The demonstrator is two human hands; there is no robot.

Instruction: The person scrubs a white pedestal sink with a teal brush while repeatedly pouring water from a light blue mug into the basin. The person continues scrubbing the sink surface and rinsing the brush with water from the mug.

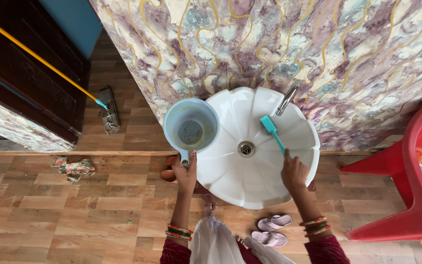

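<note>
My left hand (185, 173) grips the handle of a pale blue plastic mug (191, 125), held upright at the left rim of a white scalloped wash basin (230, 181). Murky water sits in the mug's bottom. My right hand (294, 172) holds the handle of a teal brush (272, 130). The brush head rests inside the basin, between the drain (246, 148) and the chrome tap (287, 99). Bangles circle both wrists.
A marbled purple and gold wall (279, 44) backs the basin. A yellow-handled mop (107, 113) leans by a dark wooden door (30, 73). A crumpled cloth (74, 167) lies on the wood-look floor. A red plastic chair (411, 186) stands at right. Pink slippers (272, 230) lie below.
</note>
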